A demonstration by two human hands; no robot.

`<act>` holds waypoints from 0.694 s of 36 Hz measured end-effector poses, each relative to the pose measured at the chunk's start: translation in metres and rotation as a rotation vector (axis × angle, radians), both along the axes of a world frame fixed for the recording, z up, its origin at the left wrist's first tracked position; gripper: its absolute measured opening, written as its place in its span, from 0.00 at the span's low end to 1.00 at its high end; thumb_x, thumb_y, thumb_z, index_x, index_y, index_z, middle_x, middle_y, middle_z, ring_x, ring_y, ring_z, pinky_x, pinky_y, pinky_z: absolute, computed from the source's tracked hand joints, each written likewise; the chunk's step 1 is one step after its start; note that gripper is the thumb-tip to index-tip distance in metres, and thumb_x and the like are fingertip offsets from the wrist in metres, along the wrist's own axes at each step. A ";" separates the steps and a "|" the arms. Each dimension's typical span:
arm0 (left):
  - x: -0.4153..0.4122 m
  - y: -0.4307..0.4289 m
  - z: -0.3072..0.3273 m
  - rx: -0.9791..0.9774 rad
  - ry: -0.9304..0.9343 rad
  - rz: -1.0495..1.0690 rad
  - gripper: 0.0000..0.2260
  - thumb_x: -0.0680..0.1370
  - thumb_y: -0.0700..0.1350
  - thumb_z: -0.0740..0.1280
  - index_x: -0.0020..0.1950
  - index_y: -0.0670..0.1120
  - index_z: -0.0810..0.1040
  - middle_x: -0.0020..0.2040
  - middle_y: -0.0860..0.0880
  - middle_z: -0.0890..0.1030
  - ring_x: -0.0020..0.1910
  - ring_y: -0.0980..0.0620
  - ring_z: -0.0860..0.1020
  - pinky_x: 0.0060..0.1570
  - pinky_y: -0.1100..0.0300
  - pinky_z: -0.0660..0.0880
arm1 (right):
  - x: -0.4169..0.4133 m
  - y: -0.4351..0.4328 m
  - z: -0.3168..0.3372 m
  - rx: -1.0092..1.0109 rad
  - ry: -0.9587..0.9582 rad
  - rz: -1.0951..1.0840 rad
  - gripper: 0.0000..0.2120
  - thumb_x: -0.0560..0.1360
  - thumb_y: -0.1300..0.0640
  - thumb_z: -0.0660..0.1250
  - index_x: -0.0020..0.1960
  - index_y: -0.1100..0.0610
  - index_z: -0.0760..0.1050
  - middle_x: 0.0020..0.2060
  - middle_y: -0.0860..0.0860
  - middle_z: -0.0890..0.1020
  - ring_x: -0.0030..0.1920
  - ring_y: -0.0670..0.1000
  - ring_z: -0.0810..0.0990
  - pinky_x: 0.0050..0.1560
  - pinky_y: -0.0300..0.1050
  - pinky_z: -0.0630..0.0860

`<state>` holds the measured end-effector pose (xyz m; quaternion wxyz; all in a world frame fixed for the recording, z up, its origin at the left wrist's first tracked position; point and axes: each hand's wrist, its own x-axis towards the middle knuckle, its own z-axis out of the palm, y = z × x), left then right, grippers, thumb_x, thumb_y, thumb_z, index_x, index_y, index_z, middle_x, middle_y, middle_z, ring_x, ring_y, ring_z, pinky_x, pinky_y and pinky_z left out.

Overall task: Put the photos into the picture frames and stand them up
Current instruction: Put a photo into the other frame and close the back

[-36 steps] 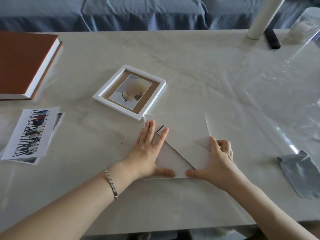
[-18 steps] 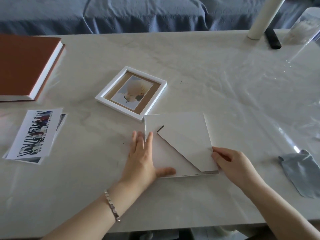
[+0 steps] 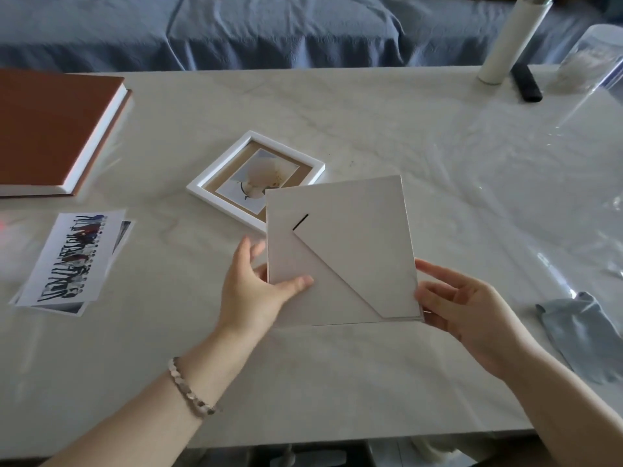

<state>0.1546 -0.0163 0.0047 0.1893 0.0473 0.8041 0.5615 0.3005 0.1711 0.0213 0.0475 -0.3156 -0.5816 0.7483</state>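
Fingers (image 3: 251,252) of the left hand (image 3: 249,294) were curled round the left edge of the white square picture frame (image 3: 340,203), the thumb pressed on its back board and the rest tucked beneath. The right hand (image 3: 472,315) pinched the opposite edge close to the lower right corner, fingers half bent, only their tips on the frame. Between them the frame faced back side up, seemingly held just above the pale marble-patterned tabletop (image 3: 371,129) near the middle of its near edge. Its flat white cardboard stand flap (image 3: 371,264) lay folded shut, its slanted edge running from a short black slot at upper left down to the lower right corner. That end sat beside the right fingertips, so the right hand looked better placed to swing the flap out. Further in lay a smaller white-rimmed frame (image 3: 215,183) with a photo showing, and loose printed photos (image 3: 70,257) lay towards the left edge.
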 end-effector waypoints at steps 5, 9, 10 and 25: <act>-0.019 -0.005 0.006 0.004 -0.042 -0.021 0.10 0.66 0.39 0.76 0.44 0.47 0.81 0.39 0.52 0.82 0.31 0.61 0.80 0.31 0.73 0.75 | -0.003 0.001 0.013 -0.017 0.002 0.103 0.21 0.72 0.70 0.62 0.56 0.48 0.74 0.49 0.62 0.81 0.44 0.58 0.81 0.39 0.44 0.81; -0.028 -0.007 0.009 -0.032 -0.086 -0.033 0.13 0.69 0.43 0.74 0.51 0.47 0.76 0.41 0.49 0.81 0.39 0.54 0.81 0.36 0.60 0.76 | -0.006 0.000 0.013 0.013 0.001 0.113 0.23 0.71 0.73 0.63 0.59 0.51 0.74 0.48 0.60 0.82 0.44 0.58 0.81 0.41 0.44 0.82; -0.028 -0.008 0.009 -0.037 -0.095 -0.041 0.14 0.70 0.43 0.74 0.52 0.47 0.74 0.41 0.48 0.82 0.40 0.51 0.81 0.36 0.59 0.76 | -0.008 -0.001 0.012 0.047 -0.001 0.107 0.23 0.71 0.74 0.63 0.59 0.51 0.74 0.45 0.57 0.83 0.42 0.55 0.82 0.41 0.44 0.81; -0.029 -0.016 0.011 0.087 -0.125 -0.066 0.10 0.70 0.40 0.73 0.46 0.51 0.75 0.40 0.47 0.84 0.39 0.48 0.82 0.39 0.55 0.78 | -0.019 -0.012 -0.004 0.325 -0.025 0.002 0.24 0.70 0.78 0.61 0.52 0.50 0.74 0.36 0.48 0.83 0.30 0.43 0.80 0.37 0.36 0.80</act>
